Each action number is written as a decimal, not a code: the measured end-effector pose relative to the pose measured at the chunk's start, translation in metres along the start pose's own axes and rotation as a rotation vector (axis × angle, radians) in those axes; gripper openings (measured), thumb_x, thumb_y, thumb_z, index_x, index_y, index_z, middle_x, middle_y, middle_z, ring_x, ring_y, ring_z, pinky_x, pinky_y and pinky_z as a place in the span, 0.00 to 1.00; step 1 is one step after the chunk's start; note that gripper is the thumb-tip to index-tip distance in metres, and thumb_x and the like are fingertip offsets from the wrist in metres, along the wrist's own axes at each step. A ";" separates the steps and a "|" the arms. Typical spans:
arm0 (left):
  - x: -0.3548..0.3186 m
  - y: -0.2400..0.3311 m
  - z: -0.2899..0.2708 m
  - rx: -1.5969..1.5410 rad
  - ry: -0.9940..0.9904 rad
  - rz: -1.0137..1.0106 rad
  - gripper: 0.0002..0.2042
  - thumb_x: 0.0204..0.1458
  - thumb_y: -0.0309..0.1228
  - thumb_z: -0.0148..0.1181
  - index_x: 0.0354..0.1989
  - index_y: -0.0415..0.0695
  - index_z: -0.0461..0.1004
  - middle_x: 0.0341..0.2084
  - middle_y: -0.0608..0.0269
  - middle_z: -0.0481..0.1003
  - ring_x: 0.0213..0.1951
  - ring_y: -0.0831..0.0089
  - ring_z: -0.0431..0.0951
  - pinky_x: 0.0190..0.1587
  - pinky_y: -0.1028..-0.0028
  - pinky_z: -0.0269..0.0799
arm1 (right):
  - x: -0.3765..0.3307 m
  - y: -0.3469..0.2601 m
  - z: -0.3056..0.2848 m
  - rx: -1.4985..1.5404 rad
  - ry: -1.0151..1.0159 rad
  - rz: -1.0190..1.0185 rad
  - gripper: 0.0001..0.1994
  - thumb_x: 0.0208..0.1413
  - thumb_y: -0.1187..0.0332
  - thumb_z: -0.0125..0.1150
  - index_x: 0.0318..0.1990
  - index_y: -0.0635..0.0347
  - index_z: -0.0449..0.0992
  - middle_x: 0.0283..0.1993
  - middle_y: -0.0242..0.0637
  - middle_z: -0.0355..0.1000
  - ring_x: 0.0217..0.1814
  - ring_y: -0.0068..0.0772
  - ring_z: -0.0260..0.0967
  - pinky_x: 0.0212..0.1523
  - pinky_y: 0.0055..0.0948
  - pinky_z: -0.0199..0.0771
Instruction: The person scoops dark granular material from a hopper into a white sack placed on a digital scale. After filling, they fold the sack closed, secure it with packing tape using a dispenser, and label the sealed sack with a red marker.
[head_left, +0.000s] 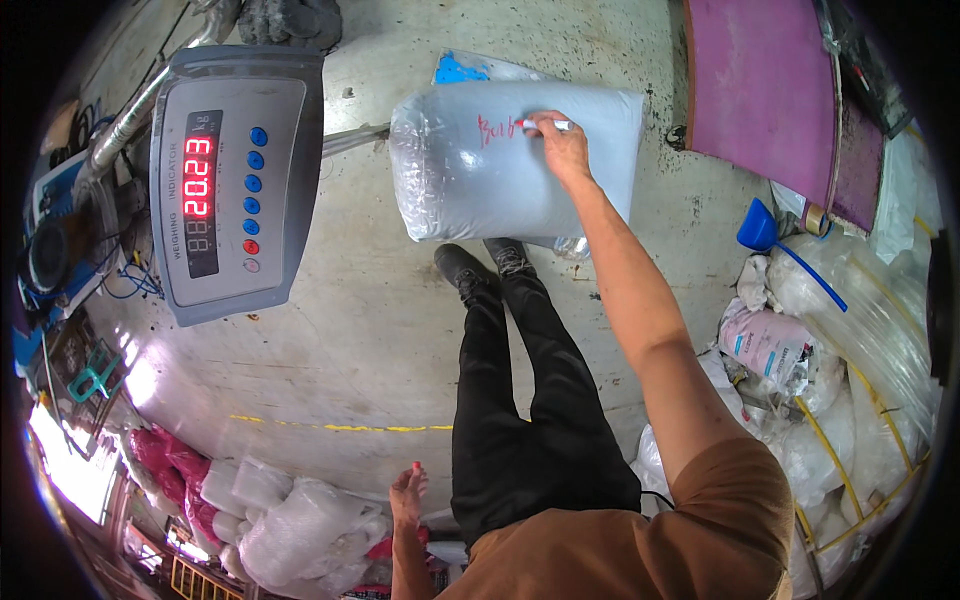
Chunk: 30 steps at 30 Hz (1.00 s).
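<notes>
My right hand [562, 148] grips a white marker [549, 125], its red tip touching the top of a plump, pale plastic-wrapped sack [500, 195]. Red handwriting runs across the sack just left of that tip. Down at my left side, well away from the sack, my left hand [407, 492] is closed around a small red cap [417, 466]. Under the sack shows part of a flat platform [462, 68] with a blue patch; most of it is hidden. Left of the sack stands a grey weighing indicator [232, 190] with a lit red display and round buttons.
A large purple panel [760, 90] is at the far right. Near it, a blue scoop [758, 226] lies by clear plastic bags [825, 440] and a yellow frame [832, 455]. Bubble-wrapped bundles [300, 535] lie at lower left. A yellow line [340, 428] crosses the floor.
</notes>
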<state>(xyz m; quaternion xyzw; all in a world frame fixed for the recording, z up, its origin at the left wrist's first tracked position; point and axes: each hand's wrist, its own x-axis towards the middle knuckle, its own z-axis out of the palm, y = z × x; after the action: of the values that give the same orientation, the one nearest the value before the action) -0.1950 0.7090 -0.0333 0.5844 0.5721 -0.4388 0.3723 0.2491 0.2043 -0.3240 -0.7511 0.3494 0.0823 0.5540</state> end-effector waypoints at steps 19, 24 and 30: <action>0.002 0.002 -0.004 0.019 0.005 0.013 0.16 0.63 0.41 0.64 0.48 0.40 0.80 0.37 0.66 0.82 0.38 0.79 0.81 0.39 0.78 0.74 | 0.001 0.007 -0.019 0.060 -0.017 0.143 0.15 0.59 0.59 0.56 0.43 0.58 0.85 0.33 0.34 0.83 0.38 0.25 0.76 0.46 0.26 0.72; 0.001 0.009 0.000 0.057 -0.009 0.021 0.18 0.64 0.44 0.63 0.49 0.40 0.79 0.39 0.64 0.81 0.40 0.75 0.81 0.41 0.75 0.74 | -0.002 0.014 -0.021 0.057 0.095 0.092 0.17 0.58 0.56 0.57 0.42 0.57 0.85 0.33 0.33 0.83 0.39 0.28 0.77 0.46 0.29 0.73; 0.003 0.003 -0.002 0.048 -0.013 0.013 0.19 0.63 0.44 0.63 0.49 0.39 0.79 0.39 0.64 0.82 0.39 0.76 0.81 0.41 0.76 0.74 | -0.004 0.008 -0.025 -0.020 0.104 0.094 0.16 0.58 0.56 0.56 0.41 0.53 0.85 0.33 0.32 0.83 0.38 0.30 0.78 0.46 0.31 0.74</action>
<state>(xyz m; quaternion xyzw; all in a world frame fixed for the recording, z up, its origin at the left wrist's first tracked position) -0.1919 0.7119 -0.0356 0.5938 0.5553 -0.4538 0.3648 0.2350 0.1823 -0.3188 -0.7427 0.4119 0.0726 0.5230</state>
